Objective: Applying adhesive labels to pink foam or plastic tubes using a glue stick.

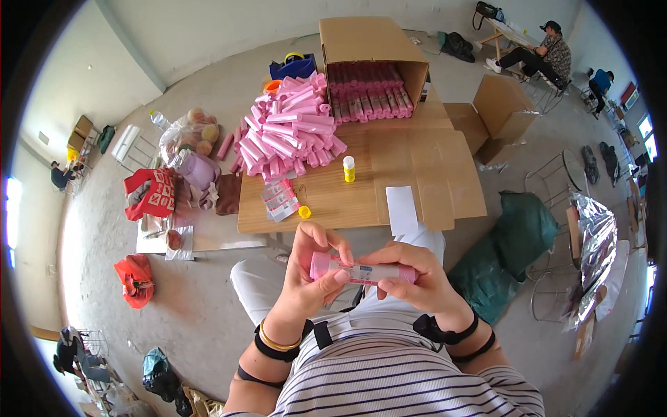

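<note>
Above my lap, a pink plastic-wrapped roll (367, 274) with a printed label around it is gripped at both ends. My left hand (313, 267) pinches its left part, thumb on the label. My right hand (417, 272) wraps the right end, with the thumb on the near side. Ahead on the wooden table (306, 186) stands a yellow glue stick (349, 170) with a white top. Its yellow cap (304, 212) lies nearer the edge, beside some loose printed labels (280, 200). A white paper sheet (401, 208) rests on flattened cardboard at the table's near right.
A large pile of pink rolls (292, 128) fills the table's left. Behind it are an open carton (368, 38) packed with rolls and a blue tape dispenser (293, 66). Green sacks (500, 257) lie on the right floor; bags (149, 193) sit left. People sit far off.
</note>
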The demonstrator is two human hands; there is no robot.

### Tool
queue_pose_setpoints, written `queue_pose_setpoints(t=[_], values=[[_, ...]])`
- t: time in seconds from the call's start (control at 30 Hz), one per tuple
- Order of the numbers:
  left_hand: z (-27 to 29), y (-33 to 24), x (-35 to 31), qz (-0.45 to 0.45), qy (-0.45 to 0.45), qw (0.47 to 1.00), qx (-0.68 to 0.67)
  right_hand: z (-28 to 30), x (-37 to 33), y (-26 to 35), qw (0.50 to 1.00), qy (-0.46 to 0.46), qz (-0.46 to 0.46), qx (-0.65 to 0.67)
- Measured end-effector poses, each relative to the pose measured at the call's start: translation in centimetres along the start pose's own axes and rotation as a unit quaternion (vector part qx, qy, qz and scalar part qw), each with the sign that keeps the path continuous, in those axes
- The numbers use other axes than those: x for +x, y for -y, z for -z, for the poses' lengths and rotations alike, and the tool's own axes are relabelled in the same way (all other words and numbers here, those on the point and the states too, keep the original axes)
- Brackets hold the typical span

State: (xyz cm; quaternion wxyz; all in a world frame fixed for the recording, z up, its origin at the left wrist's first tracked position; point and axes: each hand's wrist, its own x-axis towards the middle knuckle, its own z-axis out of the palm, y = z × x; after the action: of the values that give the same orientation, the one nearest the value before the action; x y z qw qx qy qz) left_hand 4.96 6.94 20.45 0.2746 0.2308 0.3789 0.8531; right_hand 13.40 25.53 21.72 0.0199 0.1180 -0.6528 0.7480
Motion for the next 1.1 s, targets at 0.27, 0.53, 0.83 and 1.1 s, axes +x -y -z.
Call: queue_pose_setpoints(t=[0.27, 0.53, 0.83, 1.1], values=[[4.0, 2.1, 2.0, -0.012, -0.13, 0.989, -0.077, -0.7, 2.3, -5.2, 0.96, -0.135, 0.087, -0.228], [10.6, 6.8, 2.4, 0.128, -0.27, 0.953, -0.056, 1.8, 8.3, -12.4, 0.98, -0.083, -0.119, -0.138], [10.8, 4.0, 3.9, 0.129, -0.167, 0.956, -0.203, 11.8, 17.9, -27.4, 0.896, -0.192, -0.095, -0.389], [10.0, 1.7, 2.9, 0.136, -0.199, 0.965, -0.1, 7.7, 17.2, -21.8, 0.963, -0.148, -0.148, -0.172]])
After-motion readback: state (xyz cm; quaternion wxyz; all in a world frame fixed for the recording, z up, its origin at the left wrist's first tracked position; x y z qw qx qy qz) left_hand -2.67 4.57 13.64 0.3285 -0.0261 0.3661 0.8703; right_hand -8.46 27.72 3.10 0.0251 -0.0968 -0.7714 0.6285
